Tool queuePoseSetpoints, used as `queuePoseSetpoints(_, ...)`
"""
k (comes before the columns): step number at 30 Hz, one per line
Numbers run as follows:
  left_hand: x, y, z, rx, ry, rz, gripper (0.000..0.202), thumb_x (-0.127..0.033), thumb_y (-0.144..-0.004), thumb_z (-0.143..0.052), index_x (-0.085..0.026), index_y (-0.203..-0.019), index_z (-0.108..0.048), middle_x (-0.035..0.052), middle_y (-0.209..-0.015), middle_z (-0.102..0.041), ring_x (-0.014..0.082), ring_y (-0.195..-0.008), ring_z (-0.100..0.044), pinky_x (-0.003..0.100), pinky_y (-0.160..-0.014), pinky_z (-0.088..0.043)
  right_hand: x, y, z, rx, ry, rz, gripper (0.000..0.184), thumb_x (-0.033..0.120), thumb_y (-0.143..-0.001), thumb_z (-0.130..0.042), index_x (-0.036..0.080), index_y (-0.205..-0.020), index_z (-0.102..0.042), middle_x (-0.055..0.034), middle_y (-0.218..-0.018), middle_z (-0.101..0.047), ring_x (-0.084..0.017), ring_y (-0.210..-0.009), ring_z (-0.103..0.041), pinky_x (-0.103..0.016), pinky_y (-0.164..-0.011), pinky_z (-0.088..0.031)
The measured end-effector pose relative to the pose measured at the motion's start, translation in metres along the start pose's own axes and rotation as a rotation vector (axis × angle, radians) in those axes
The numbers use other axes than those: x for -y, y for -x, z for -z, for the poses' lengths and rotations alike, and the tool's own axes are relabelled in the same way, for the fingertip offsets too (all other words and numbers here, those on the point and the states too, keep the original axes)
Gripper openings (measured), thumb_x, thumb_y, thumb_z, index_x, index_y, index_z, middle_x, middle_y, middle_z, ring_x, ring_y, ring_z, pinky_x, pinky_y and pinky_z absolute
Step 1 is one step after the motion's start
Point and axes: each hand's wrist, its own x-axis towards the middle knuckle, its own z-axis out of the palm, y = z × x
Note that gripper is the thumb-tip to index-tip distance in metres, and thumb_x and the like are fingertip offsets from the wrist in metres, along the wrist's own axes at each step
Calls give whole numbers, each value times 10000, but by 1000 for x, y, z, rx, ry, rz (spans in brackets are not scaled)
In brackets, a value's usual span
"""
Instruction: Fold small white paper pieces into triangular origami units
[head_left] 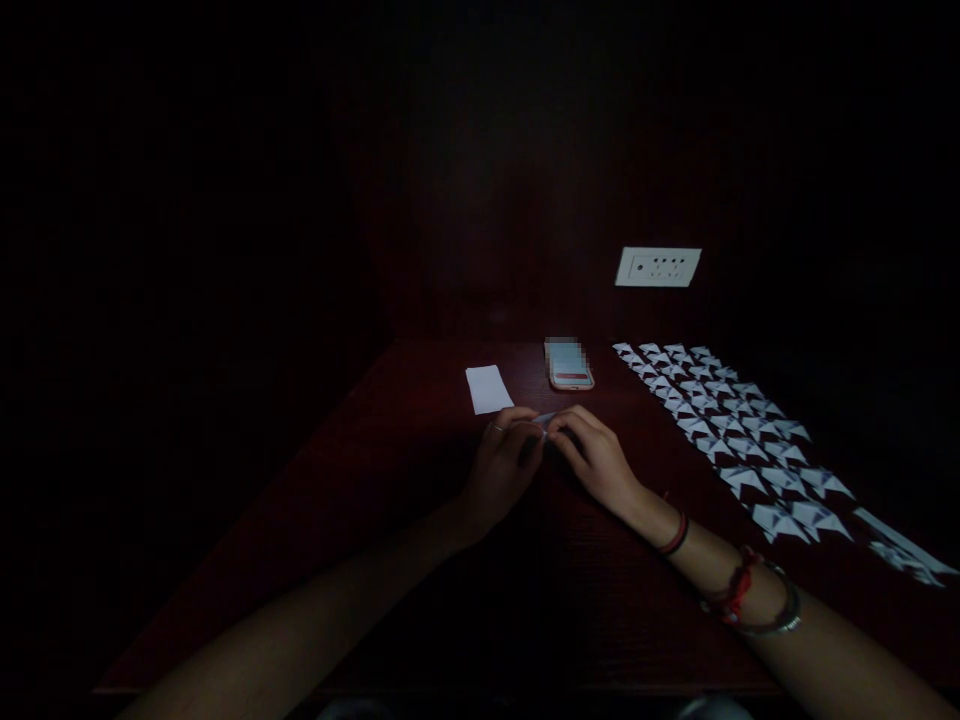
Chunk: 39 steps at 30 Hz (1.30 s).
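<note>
Over the middle of the dark red table, my left hand (508, 462) and my right hand (589, 450) meet with bent fingers. Between their fingertips they pinch a small piece of white paper (546, 420), mostly hidden behind the fingers; its folds cannot be made out. Just beyond my left hand lies a small stack of white paper sheets (489, 389). Rows of folded white paper pieces (757, 428), several of them and much alike, run along the right side of the table.
A phone (570, 364) with a lit screen lies beyond my hands. A long white strip (904, 538) and some small paper bits (906, 562) lie at the right edge. A white socket plate (658, 267) is on the dark wall behind the table (360, 450).
</note>
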Motion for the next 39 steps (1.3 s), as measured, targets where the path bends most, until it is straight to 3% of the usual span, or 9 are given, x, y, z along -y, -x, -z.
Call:
queuePoseSetpoints(4, 0, 0, 0, 10, 4, 0, 147, -106, -746, -487, -181, -872, -481, 28, -1004, -452, 144, -932, -457, 301, -822, -389, 0, -1, -2, -14, 93, -22, 86, 198, -790, -427, 191, -788, -512, -29, -821, -520, -155, -791, -469, -295, -710, -334)
queuePoseSetpoints(8, 0, 0, 0, 15, 11, 2, 139, -100, -748, -485, -179, -863, -486, 29, -999, -448, 138, -927, -454, 283, -810, -394, -3, -2, -2, -23, 51, -8, 64, 190, -775, -449, 192, -785, -512, -39, -891, -522, -166, -860, -450, -305, -739, -332)
queuePoseSetpoints(15, -3, -1, 1, -1, 21, 37, 113, -89, -718, -521, -180, -776, -492, 17, -942, -451, 138, -897, -456, 278, -779, -397, -13, -1, -3, -6, -116, -13, 41, 206, -754, -485, 183, -764, -517, -14, -763, -537, -137, -761, -472, -262, -688, -365)
queuePoseSetpoints(24, -3, 1, 0, 33, 70, 104, 112, -93, -724, -515, -185, -780, -482, 12, -938, -441, 136, -873, -467, 277, -751, -415, -20, 2, -7, 13, -194, -130, 88, 223, -735, -485, 161, -705, -540, -3, -673, -537, -109, -633, -491, -231, -611, -389)
queuePoseSetpoints(31, -3, 1, 0, 69, 86, 96, 110, -127, -717, -545, -184, -782, -476, 15, -950, -434, 137, -871, -470, 276, -753, -414, -23, 4, -10, -9, -251, -271, 178, 245, -701, -525, 155, -844, -581, -17, -711, -587, -118, -640, -530, -233, -606, -411)
queuePoseSetpoints(39, -1, 0, 0, 74, 65, 81, 82, -112, -744, -511, -172, -780, -467, 17, -934, -437, 122, -858, -461, 248, -738, -411, -23, 5, -8, 69, -185, -233, 143, 254, -719, -498, 162, -731, -607, -15, -677, -597, -115, -606, -525, -224, -564, -398)
